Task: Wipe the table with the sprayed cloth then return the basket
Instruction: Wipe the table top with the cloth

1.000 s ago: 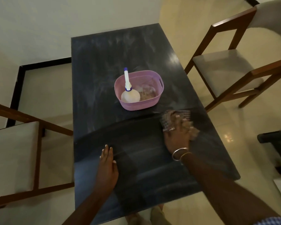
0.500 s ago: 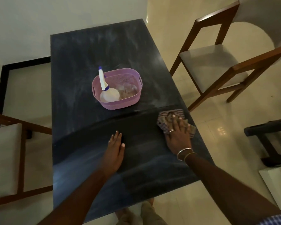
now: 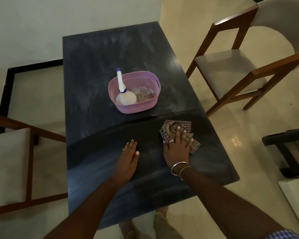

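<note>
Where cloth (image 3: 178, 130) hides beneath right hand (image 3: 177, 149) — fingers spread flat — left hand (image 3: 128, 159) likewise.

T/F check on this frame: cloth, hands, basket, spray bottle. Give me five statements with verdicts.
1. The right hand presses flat on the checked cloth. True.
2. The left hand holds the spray bottle. False: it lies flat and empty on the table; the bottle stands in the basket.
3. The basket is pink and sits on the table beyond both hands. True.
4. The cloth lies near the table's left edge. False: it is near the right edge.
5. The basket holds only the bottle. False: something brownish also lies beside the bottle; too blurred to identify.
</note>
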